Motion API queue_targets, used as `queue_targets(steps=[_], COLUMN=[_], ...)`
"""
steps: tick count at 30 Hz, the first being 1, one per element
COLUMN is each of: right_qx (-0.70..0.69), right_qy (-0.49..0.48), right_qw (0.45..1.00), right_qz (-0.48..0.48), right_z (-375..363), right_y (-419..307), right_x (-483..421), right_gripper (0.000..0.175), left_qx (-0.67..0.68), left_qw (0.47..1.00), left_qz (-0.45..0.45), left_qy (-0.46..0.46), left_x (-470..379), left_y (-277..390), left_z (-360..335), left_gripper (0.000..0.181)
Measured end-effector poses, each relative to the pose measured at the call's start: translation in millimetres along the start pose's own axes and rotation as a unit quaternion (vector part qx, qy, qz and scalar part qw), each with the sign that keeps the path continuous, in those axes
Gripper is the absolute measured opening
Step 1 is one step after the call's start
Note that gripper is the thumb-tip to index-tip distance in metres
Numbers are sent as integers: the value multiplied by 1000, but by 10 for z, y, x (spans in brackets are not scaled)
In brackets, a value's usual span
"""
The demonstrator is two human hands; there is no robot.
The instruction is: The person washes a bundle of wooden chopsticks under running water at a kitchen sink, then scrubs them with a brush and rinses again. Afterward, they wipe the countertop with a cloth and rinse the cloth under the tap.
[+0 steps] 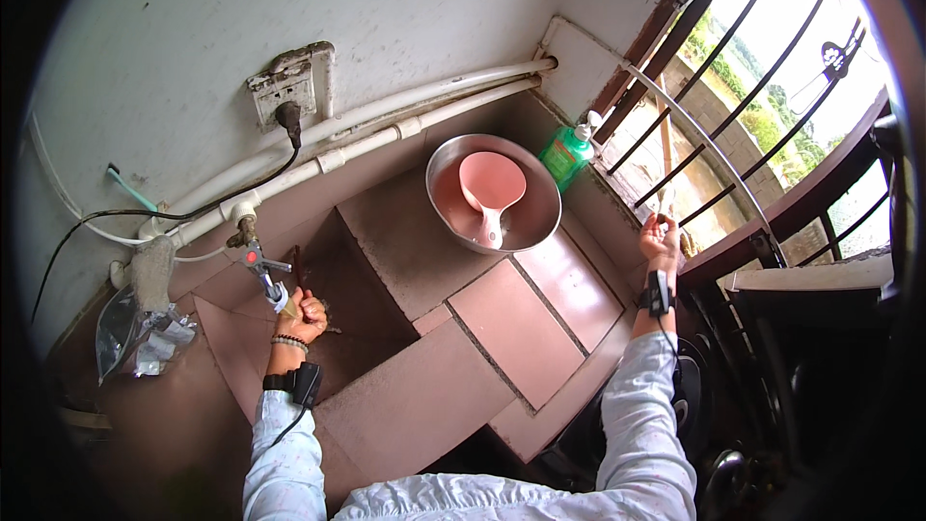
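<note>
My left hand (309,317) is closed around a thin reddish-brown stick (298,266), whose upper end sticks out above the fist. It is right by the outlet of the metal tap (265,269), which has white material wrapped round its end, above the dark sink basin (354,304). My right hand (659,237) reaches to the window bars (694,211) with its fingers curled. Something pale shows at its fingertips, too small to tell whether it is held. A steel bowl (438,195) with a pink plastic dipper (493,181) in it rests on the tiled ledge between the hands.
A green pump bottle (568,159) stands in the corner behind the bowl. White pipes (376,134) run along the wall below a socket with a black plug (288,116). Its cable (195,213) droops left over the pipes. A clear plastic bag (119,336) hangs at the left.
</note>
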State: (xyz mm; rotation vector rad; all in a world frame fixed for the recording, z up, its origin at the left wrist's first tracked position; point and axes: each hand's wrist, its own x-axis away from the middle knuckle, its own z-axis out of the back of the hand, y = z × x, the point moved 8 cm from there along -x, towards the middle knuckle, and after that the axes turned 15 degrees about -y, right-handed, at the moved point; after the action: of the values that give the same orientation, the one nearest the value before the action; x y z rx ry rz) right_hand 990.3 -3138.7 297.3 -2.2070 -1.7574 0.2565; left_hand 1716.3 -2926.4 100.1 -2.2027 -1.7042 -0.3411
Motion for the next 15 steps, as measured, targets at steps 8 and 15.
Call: queue_targets(steps=[8, 15], right_qx=[95, 243], right_qy=[-23, 89], right_qw=[977, 949], right_qz=[-191, -182], right_z=[-359, 163], right_y=[1528, 1711], right_x=[1632, 2034], right_gripper=[6, 30], left_qx=[79, 79], left_qw=[995, 994], left_qz=[5, 42], left_qy=[-52, -59], left_x=[-113, -100], left_y=[66, 11], left_z=[9, 10], left_gripper=[17, 14])
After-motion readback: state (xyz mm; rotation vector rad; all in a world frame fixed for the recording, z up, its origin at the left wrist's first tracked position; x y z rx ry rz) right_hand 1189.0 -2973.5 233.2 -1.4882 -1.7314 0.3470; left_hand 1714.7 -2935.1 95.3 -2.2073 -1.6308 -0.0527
